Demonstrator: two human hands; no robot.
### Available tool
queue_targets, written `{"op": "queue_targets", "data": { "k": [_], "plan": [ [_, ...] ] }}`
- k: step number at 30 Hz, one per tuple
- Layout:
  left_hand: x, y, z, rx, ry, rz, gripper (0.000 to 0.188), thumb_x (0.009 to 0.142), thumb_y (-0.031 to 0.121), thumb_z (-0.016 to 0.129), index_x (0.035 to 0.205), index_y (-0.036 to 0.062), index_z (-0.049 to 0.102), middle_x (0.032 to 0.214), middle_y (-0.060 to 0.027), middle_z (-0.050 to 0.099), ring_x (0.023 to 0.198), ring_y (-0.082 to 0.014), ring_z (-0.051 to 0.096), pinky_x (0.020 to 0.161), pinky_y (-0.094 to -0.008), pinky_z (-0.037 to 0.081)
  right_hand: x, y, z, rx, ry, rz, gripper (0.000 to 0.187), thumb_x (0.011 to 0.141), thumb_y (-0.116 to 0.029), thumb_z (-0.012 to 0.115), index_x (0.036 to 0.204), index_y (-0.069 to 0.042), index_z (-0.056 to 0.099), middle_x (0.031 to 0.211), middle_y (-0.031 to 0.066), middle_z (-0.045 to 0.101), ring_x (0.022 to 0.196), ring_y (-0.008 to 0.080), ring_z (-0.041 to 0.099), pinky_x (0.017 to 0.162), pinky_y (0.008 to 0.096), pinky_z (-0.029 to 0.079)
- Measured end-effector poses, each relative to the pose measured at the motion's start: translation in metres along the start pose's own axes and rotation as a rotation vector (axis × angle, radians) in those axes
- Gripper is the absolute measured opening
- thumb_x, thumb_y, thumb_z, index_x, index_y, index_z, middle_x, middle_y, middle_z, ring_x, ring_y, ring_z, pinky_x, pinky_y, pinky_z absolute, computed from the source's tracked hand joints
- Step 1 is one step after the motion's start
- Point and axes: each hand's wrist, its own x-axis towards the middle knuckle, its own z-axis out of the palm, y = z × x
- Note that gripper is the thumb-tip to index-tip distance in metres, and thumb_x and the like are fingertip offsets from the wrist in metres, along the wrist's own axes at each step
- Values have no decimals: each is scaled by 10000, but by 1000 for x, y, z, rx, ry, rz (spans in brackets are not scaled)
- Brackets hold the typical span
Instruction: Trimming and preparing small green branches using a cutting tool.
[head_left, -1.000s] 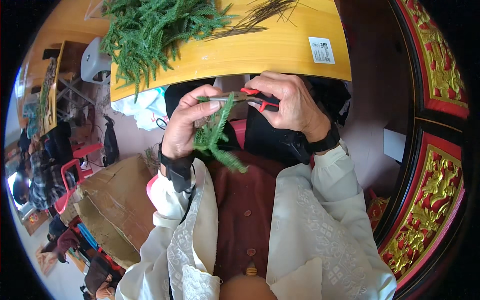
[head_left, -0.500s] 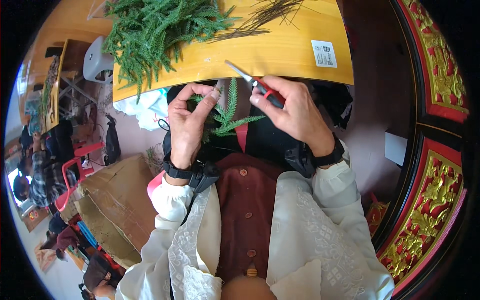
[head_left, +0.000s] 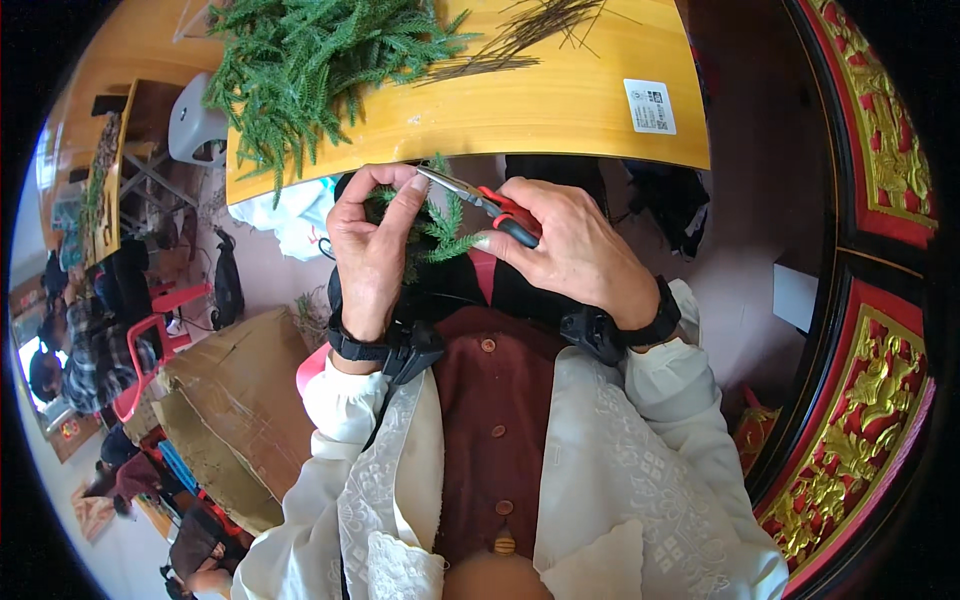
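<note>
The sprig (head_left: 438, 228) and the pile of branches (head_left: 320, 60) are deep green. The pliers (head_left: 490, 203) have red and black handles with grey metal tips. The table (head_left: 540, 110) is glossy yellow. The vest (head_left: 495, 420) is maroon, the sleeves (head_left: 640, 470) white lace-patterned.

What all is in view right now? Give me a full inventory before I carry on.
green fir-like sprig: one, green, held in the left hand below the table edge
red-handled metal pliers: one, red and silver, in the right hand, tip at the sprig
pile of green sprigs: one, green, table's left
bundle of thin dark wires: one, dark, table top
yellow wooden table: one, yellow, ahead
brown cardboard box: one, brown, floor left
left hand: one, black wristband
right hand: one, black wristband
</note>
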Motion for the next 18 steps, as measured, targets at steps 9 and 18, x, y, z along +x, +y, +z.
{"op": "queue_targets", "data": {
  "k": [9,18],
  "plan": [
    [-9,10,-1,88,-25,42,64,857,31,658,905,-3,631,858,15,627,775,-45,524,711,-186,415,-2,-6,4,8,40,5,267,781,-175,723,897,15,575,686,179,538,609,367,504,579,390,436],
    [-10,10,-12,-132,-32,-128,79,875,52,635,938,6,652,862,12,635,785,-47,543,730,-187,431,-1,-11,7,-17,-18,22,271,770,-149,720,917,12,559,725,185,538,642,373,509,604,391,436]
  ]
}}
